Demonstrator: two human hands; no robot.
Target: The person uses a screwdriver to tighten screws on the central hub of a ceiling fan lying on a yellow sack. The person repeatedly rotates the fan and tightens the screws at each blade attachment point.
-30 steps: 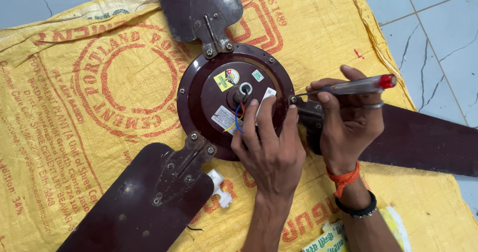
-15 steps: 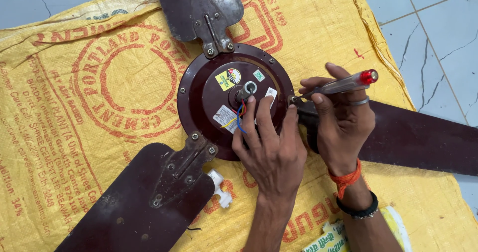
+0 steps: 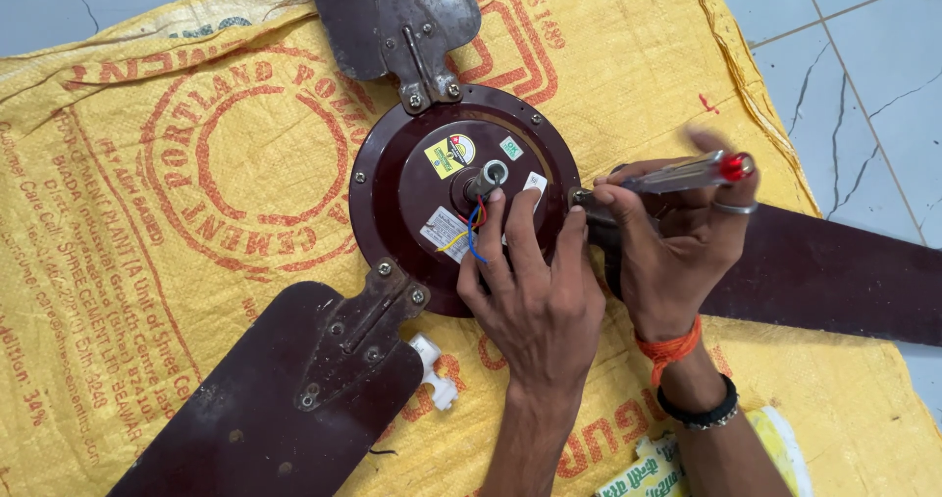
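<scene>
1. Head view, the only one: a dark maroon fan motor (image 3: 432, 178) lies flat on a yellow woven sack (image 3: 167, 222), which is spread over a pale tiled floor (image 3: 863, 55).
2. Left hand (image 3: 535, 296) rests palm down on the motor's lower right part, fingers spread and flat, gripping nothing. The index fingertip sits just beside the grey shaft hole (image 3: 495, 173) in the middle.
3. Right hand (image 3: 677, 242) is closed around a screwdriver (image 3: 687, 173) with a clear handle and red end cap. The tool lies nearly level, its tip at the motor's right rim, where the right blade joins.
4. Stickers on the motor face: a yellow one with a round red-and-green badge (image 3: 449, 152) above left of the shaft, a small green and white square (image 3: 510, 148) above right, a white rectangle (image 3: 444, 230) lower left, and another white one partly under the left fingers.
5. Red, blue and yellow wires (image 3: 469, 234) run out of the shaft toward the lower left.
6. Three blades: top blade (image 3: 392, 11) with a worn shiny patch, lower blade (image 3: 275, 409) at bottom left, right blade (image 3: 824, 276) passing under the right hand.
7. The sack carries a big round red stamp (image 3: 250, 178) left of the motor, with red lettering along its left edge.
8. A small white plastic piece (image 3: 434, 369) lies on the sack beside the lower blade's bracket.
9. A yellow and green packet (image 3: 653, 468) peeks out at the bottom edge between the forearms.
10. The right wrist wears an orange thread (image 3: 669, 345) and a dark bead band (image 3: 699, 411); there's a ring (image 3: 734, 207) on one finger.
</scene>
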